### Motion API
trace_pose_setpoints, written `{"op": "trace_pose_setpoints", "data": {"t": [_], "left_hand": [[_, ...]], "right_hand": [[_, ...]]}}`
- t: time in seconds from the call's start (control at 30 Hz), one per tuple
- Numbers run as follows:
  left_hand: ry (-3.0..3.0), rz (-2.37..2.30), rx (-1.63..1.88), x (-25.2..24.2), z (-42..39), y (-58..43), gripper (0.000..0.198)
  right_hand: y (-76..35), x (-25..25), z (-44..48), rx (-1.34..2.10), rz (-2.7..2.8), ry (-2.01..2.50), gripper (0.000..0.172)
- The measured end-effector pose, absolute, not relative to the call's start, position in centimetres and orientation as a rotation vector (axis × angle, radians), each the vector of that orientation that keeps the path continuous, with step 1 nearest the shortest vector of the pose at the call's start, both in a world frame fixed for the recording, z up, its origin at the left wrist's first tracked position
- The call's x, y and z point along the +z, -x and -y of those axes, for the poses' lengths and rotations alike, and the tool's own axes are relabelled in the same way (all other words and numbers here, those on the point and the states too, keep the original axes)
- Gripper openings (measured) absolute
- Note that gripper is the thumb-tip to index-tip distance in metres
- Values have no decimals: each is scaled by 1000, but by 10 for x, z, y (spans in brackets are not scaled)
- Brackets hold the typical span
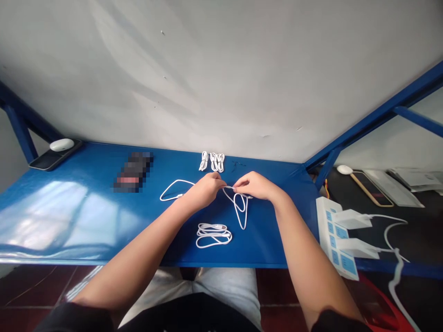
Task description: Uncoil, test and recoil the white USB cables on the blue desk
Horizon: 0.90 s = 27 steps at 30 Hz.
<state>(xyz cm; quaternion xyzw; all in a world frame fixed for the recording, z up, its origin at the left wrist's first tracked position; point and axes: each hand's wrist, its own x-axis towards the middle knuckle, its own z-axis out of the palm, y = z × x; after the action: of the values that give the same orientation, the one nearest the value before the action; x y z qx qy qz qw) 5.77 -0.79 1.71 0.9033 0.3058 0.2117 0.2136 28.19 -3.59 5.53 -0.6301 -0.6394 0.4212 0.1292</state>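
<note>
A loose white charging cable (241, 216) lies partly on the blue table and partly between my hands. My left hand (208, 188) pinches it near the table's middle, and one loop with a plug end spreads out to the left, beyond my wrist. A short way to the right, my right hand (255, 185) pinches the same cable, with looped strands hanging below the fingers. A coiled white cable (213, 235) rests nearer to me, below my hands. Toward the wall are several small bundled white cables (217, 162), with thin dark ties (238, 164) beside them.
A blurred dark item (133, 173) lies to the left. Farther left, a white mouse (62, 145) sits on a dark pad. At the right edge stands a white power strip (335, 235) with two plugged-in chargers. A phone (372, 188) lies on the black neighbouring surface.
</note>
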Motion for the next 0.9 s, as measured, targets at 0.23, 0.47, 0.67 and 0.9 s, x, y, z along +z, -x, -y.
{"op": "trace_pose_setpoints", "data": {"t": [0.23, 0.47, 0.67, 0.9], "left_hand": [[-2414, -921, 649, 40, 6, -48, 36], [-2240, -968, 629, 49, 2, -26, 31], [-2115, -1017, 542, 43, 7, -29, 23], [-2072, -939, 646, 31, 13, -44, 29]], "right_hand": [[-280, 49, 48, 1187, 1855, 1675, 46], [-276, 43, 58, 1146, 1814, 1619, 46], [-259, 31, 55, 1020, 1760, 1588, 28], [-253, 22, 51, 1074, 1660, 1536, 33]]}}
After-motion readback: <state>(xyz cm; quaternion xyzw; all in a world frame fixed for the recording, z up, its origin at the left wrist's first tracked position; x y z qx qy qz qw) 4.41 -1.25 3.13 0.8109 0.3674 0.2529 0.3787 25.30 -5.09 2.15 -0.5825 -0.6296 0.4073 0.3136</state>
